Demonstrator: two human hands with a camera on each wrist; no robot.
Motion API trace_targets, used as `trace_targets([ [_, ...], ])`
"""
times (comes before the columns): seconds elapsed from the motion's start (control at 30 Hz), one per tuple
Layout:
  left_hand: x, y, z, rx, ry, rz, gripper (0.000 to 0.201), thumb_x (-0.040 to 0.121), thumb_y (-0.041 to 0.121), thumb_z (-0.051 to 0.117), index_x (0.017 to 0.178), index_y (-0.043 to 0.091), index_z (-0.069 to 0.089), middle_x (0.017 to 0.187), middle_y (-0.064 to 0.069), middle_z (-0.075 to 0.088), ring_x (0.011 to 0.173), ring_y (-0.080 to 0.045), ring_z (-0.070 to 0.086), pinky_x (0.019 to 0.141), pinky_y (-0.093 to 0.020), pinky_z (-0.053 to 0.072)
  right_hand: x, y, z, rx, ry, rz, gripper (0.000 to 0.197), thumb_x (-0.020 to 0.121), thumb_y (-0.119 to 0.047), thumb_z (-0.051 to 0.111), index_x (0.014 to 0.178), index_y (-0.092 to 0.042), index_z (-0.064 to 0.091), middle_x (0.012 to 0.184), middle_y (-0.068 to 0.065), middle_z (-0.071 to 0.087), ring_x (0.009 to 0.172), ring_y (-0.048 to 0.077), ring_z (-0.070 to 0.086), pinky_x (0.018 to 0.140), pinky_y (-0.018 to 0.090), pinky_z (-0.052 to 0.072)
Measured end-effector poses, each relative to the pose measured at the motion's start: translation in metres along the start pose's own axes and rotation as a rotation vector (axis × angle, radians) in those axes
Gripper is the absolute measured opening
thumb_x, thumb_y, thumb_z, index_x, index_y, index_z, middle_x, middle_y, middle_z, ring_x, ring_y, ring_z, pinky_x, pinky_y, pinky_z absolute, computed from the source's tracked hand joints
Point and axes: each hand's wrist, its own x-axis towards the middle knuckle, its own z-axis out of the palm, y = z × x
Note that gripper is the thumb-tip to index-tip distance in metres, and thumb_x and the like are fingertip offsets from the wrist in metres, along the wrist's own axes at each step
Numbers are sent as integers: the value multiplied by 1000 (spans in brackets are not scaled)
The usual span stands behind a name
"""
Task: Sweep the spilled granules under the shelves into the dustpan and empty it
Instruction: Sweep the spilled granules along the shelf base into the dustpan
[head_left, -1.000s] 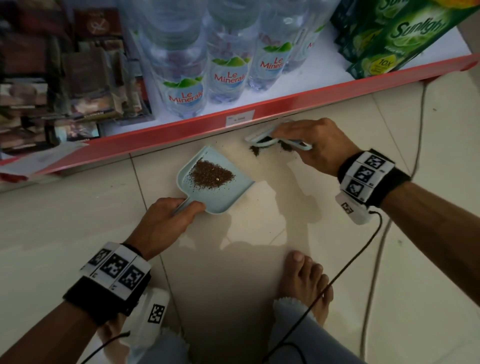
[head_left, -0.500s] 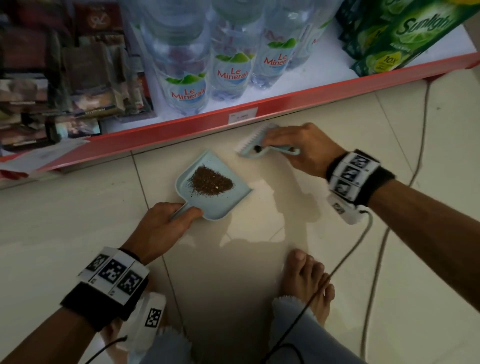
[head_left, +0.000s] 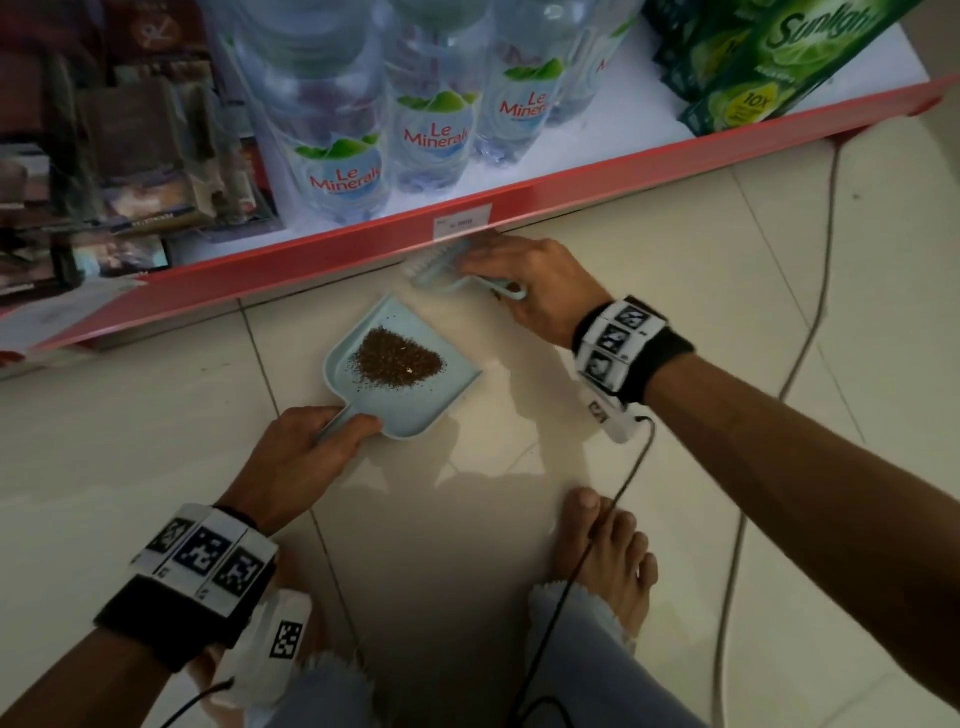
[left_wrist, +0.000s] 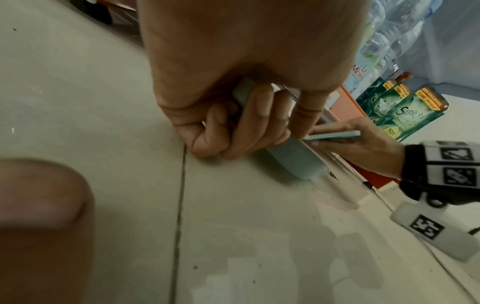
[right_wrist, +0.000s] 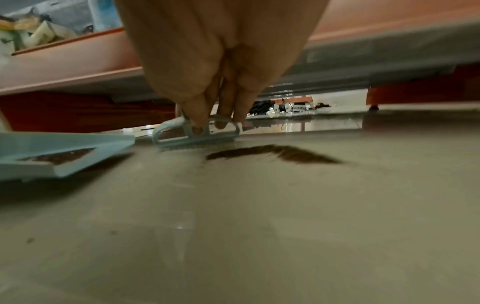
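A pale blue dustpan (head_left: 415, 400) lies on the tiled floor with a heap of brown granules (head_left: 397, 358) in it. My left hand (head_left: 311, 441) grips its handle (left_wrist: 293, 156). My right hand (head_left: 519, 280) holds a pale blue hand brush (head_left: 441, 265) at the foot of the red shelf edge (head_left: 571, 192), bristles on the floor. In the right wrist view the brush (right_wrist: 197, 131) stands just past a streak of loose granules (right_wrist: 272, 153) on the floor, with the dustpan (right_wrist: 62, 152) to its left.
Water bottles (head_left: 337, 130) and green detergent pouches (head_left: 769, 62) fill the lowest shelf. A low gap runs under the shelf (right_wrist: 298, 107). My bare foot (head_left: 608, 556) and a black cable (head_left: 623, 493) lie behind the dustpan. A grey cord (head_left: 800, 364) trails on the right.
My right hand has carried the brush away from the dustpan, further back to the shelf edge. The dustpan and left hand have stayed in place.
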Motion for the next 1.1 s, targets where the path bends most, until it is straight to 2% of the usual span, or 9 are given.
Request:
trace_targets([
  [0.13, -1, 2, 0, -22, -1, 5, 44, 90, 39, 64, 49, 25, 55, 44, 10, 47, 40, -1, 42, 53, -28, 35, -43, 30, -35, -73, -19, 1, 44, 77, 12, 64, 114, -9, 73, 123, 12, 68, 116, 27, 65, 103, 35, 48],
  [0.4, 8, 18, 7, 19, -36, 60, 46, 88, 44, 63, 48, 26, 49, 45, 13, 44, 41, 0, 41, 54, -27, 33, -45, 53, -45, -89, 418, 232, 30, 90, 0, 59, 114, -11, 73, 105, 9, 75, 91, 24, 72, 84, 21, 51],
  [0.5, 11, 25, 9, 56, -51, 80, 45, 89, 46, 62, 47, 31, 55, 43, 14, 46, 41, 0, 42, 55, -28, 34, -26, 52, -36, -169, 323, 371, 41, 86, 2, 54, 117, -17, 73, 97, 14, 76, 81, 35, 68, 77, 36, 55],
  [0.6, 10, 31, 10, 64, -49, 102, 44, 90, 46, 62, 48, 33, 56, 43, 14, 47, 41, 0, 43, 55, -28, 34, -30, 41, -33, -144, 146, 303, 42, 88, -1, 53, 121, -20, 71, 118, 7, 72, 98, 31, 70, 88, 39, 55],
  [0.67, 10, 34, 12, 45, -49, 106, 44, 91, 44, 62, 48, 33, 57, 43, 14, 46, 42, -1, 43, 55, -28, 34, -42, 36, -37, -113, 92, 233, 37, 90, -4, 57, 119, -21, 71, 116, 9, 72, 96, 32, 71, 83, 42, 57],
  [0.8, 12, 36, 17, 21, -47, 72, 47, 89, 43, 64, 48, 24, 52, 46, 12, 45, 46, -8, 42, 59, -31, 36, -69, 39, -51, -138, 178, 179, 32, 91, -4, 59, 117, -18, 71, 110, 10, 74, 91, 30, 72, 80, 41, 59],
  [0.93, 15, 40, 23, 68, -68, 77, 44, 89, 44, 64, 56, 19, 48, 51, 7, 46, 49, -11, 43, 59, -31, 36, -75, 81, -77, -274, 436, 490, 31, 93, -14, 55, 120, -17, 71, 110, 17, 73, 95, 37, 70, 87, 42, 57],
  [1.03, 17, 44, 28, 81, -87, 97, 43, 88, 45, 64, 59, 18, 48, 53, 4, 44, 50, -13, 42, 59, -32, 35, -74, 100, -77, -313, 330, 822, 33, 95, -19, 51, 124, -22, 68, 108, 25, 70, 98, 45, 62, 88, 47, 53],
  [1.1, 18, 47, 30, 91, -89, 108, 43, 87, 47, 63, 59, 19, 48, 53, 4, 44, 50, -13, 41, 59, -31, 35, -72, 90, -65, -272, 238, 772, 32, 97, -18, 50, 123, -22, 68, 107, 22, 71, 94, 42, 63, 86, 44, 53],
])
